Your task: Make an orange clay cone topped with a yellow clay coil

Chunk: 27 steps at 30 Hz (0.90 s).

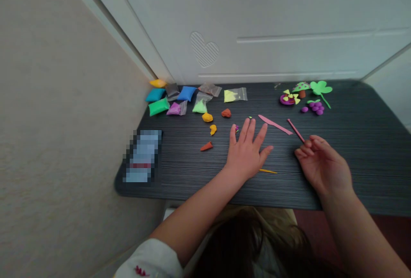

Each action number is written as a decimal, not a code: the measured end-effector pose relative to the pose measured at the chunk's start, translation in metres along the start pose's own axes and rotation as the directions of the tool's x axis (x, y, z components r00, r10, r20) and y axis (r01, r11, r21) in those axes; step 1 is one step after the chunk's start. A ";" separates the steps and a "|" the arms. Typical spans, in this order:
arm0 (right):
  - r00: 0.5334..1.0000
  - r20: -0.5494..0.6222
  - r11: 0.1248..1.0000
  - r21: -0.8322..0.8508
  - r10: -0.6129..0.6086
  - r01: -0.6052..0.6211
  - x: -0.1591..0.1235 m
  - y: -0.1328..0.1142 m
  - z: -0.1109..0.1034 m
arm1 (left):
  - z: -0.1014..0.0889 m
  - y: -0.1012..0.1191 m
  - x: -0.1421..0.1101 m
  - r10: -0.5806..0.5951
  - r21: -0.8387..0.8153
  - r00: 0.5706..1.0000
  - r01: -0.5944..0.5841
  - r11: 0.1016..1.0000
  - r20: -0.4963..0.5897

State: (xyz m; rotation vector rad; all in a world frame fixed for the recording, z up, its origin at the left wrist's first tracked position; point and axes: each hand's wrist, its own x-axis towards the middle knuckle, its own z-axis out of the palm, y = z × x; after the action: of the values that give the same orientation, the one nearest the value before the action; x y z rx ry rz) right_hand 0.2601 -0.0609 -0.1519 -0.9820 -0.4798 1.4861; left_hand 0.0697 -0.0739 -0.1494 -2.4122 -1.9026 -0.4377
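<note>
Strand, yellow and probably clay (268, 170), stuck out right from under the left hand (244, 155), on the near part of the tabletop (188, 181). Left hand flat, fingers spread, nothing visibly gripped; underside hidden. Right hand (326, 167) pinched a pink stick tool (296, 130). Risk: uneven palm pressure could thin or snap the strand. Small purple piece (236, 128) sat between little and ring fingers; a sideways slide could smear it.

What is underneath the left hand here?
A thin yellow strip emerges beside the wrist of the left hand, its other end apparently hidden, and a small purple piece shows between two spread fingers. Anything directly beneath the palm is covered.
</note>
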 end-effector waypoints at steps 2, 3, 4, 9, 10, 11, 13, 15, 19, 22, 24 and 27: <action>1.000 0.003 1.000 0.006 -0.001 0.001 -0.001 0.000 0.000 | 0.001 -0.002 0.009 -0.005 -0.002 1.000 0.005 1.000 -0.005; 1.000 0.004 1.000 0.010 -0.001 0.001 -0.001 0.000 0.000 | 0.002 -0.002 0.011 -0.006 -0.003 1.000 0.006 1.000 -0.007; 1.000 0.004 1.000 0.014 -0.002 0.002 -0.001 0.000 0.000 | 0.002 -0.002 0.011 -0.007 -0.004 1.000 0.007 1.000 -0.008; 1.000 0.003 1.000 0.013 -0.001 0.001 0.000 0.000 0.000 | -0.002 0.001 -0.010 -0.011 -0.008 1.000 0.011 1.000 0.006; 1.000 0.005 1.000 0.010 0.002 -0.002 0.000 0.000 -0.001 | -0.002 0.002 -0.013 -0.015 -0.005 1.000 0.015 1.000 0.005; 1.000 0.007 1.000 0.008 0.005 -0.005 0.000 0.000 -0.001 | -0.001 0.002 -0.013 -0.017 -0.002 1.000 0.017 1.000 0.002; 1.000 0.010 1.000 0.009 0.006 -0.006 0.000 0.000 -0.001 | 0.000 0.001 -0.007 -0.019 0.006 1.000 0.019 1.000 -0.007; 1.000 0.012 1.000 0.014 0.004 -0.005 0.000 0.001 -0.001 | 0.002 -0.001 0.005 -0.024 0.012 1.000 0.024 1.000 -0.018; 1.000 0.005 1.000 0.023 0.004 -0.004 -0.001 0.001 -0.002 | 0.002 -0.003 0.012 -0.026 0.018 0.999 0.027 0.999 -0.030; 1.000 -0.004 1.000 0.022 0.009 -0.009 -0.001 0.001 -0.002 | -0.001 -0.001 -0.003 -0.017 0.011 1.000 0.017 1.000 -0.016; 1.000 -0.006 1.000 0.018 0.015 -0.015 -0.001 0.000 -0.001 | -0.002 0.001 -0.013 -0.011 0.006 1.000 0.011 1.000 -0.008; 1.000 -0.001 1.000 0.013 0.020 -0.020 -0.001 0.000 0.000 | -0.001 0.001 -0.010 -0.019 0.010 1.000 0.019 1.000 -0.013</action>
State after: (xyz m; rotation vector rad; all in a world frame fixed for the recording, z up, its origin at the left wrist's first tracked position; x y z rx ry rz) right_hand 0.2604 -0.0624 -0.1515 -0.9803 -0.4598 1.5046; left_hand 0.0686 -0.0837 -0.1503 -2.3811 -1.9195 -0.4427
